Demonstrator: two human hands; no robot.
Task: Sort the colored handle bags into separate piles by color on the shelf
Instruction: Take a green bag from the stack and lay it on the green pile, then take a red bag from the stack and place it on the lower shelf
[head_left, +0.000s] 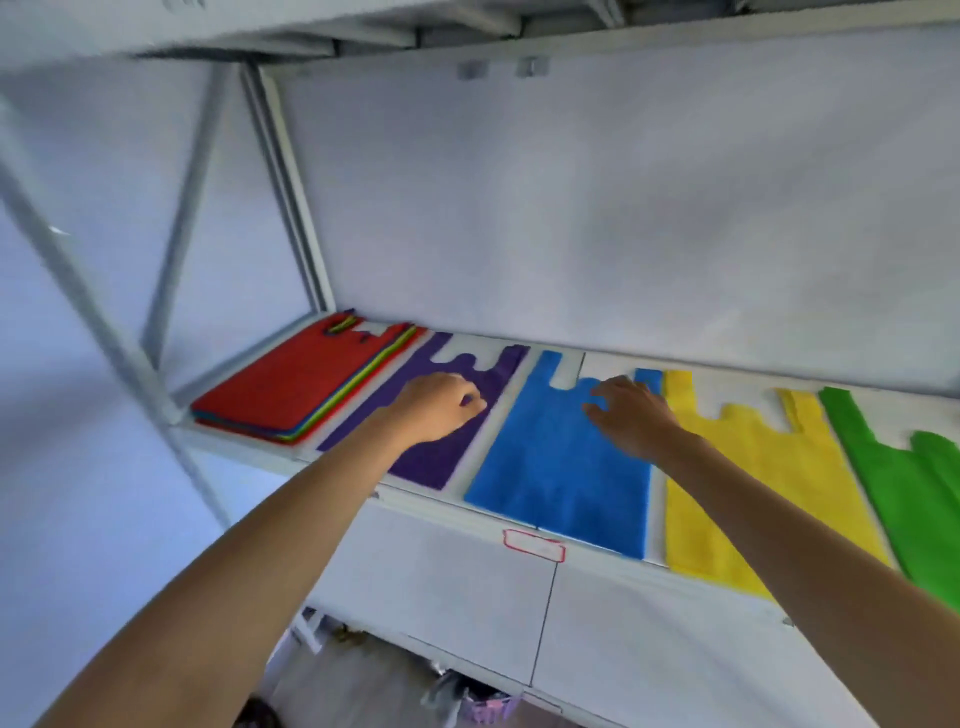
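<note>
A long white metal shelf (431, 571) with a pale back panel carries everything. Beneath the two hands, flat non-woven fabric handle bags lie side by side, each with its two carrying loops pointing toward the back panel.

Farthest out beyond the left hand is an unsorted stack of mixed-colour bags (296, 387), red on top with blue, yellow and green edges showing below. This stack looks like the work left, and it appears fairly thick, so the sorting seems to be at an early stage.

Four colour piles are started. A green bag (904, 483) lies farthest beyond the right hand, and a yellow bag (748, 478) sits just beside that hand. A bright blue bag (561, 467) lies under the right hand, and a dark purple bag (447, 452) under the left.

The right hand (636, 415) rests on the blue bag's upper part, fingers spread and slightly bent. The left hand (439, 405) sits on the purple bag with fingers curled, seemingly pinching the fabric near a loop, though the blur leaves this uncertain.
</note>
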